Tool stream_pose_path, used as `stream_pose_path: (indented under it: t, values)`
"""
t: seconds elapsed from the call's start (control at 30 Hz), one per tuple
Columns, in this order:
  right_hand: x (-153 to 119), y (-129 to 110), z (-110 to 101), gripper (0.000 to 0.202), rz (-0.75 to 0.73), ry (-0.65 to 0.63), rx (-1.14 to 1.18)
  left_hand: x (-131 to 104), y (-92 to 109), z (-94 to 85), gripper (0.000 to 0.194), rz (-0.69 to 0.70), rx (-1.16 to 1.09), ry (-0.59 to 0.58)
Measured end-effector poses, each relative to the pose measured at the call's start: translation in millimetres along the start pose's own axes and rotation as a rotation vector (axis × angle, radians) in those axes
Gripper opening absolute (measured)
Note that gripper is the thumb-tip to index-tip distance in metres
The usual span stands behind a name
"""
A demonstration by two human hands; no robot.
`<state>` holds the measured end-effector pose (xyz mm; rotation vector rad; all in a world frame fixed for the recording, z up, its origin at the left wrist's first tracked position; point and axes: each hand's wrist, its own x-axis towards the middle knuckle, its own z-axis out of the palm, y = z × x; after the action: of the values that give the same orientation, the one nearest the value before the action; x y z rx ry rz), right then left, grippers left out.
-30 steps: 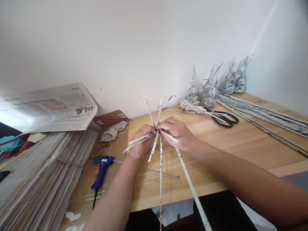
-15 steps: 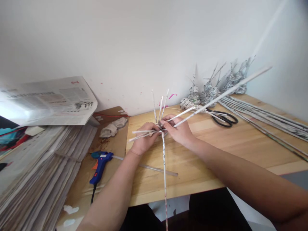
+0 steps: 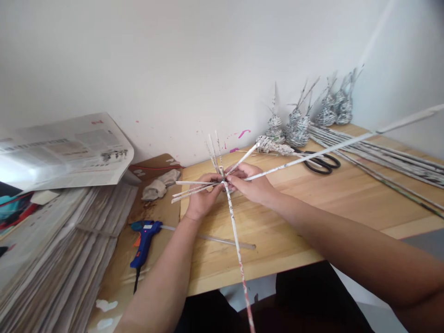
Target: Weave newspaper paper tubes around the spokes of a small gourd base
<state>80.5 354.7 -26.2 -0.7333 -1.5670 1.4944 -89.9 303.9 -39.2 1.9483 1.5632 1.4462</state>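
Above wooden table (image 3: 277,222) | left hand (image 3: 203,196) and right hand (image 3: 253,185) both pinching rolled-paper spokes (image 3: 222,173) where they cross

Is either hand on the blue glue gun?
No, the left hand and right hand both hold the paper sticks, while the glue gun lies on the brown board.

Two hands (image 3: 255,187) share two long and at least six shorter paper rods (image 3: 234,226), near one glue gun (image 3: 145,243), one glue stick (image 3: 229,241), one pair of scissors (image 3: 321,173), and at least five upright woven pieces (image 3: 326,112).
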Motion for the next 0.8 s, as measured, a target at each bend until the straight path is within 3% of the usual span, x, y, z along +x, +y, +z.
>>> stream_pose_path:
  t: [0.27, 0.47, 0.8]
  values:
    - [0.9, 1.9, -3.0, 0.026, -0.141, -0.073, -0.223, 0.4, -5.1, 1.1, 0.014, -0.032, -0.039, 0.054]
    - [1.8, -1.0, -10.4, 0.005, -0.192, 0.009, -0.549, -1.1, -2.1, 4.2, 0.012, -0.053, -0.028, 0.071]
    - [1.9, 3.7, -11.1, 0.007, -0.321, 0.056, -0.476, -0.7, -2.2, 4.4, 0.005, 0.047, 0.021, 0.019]
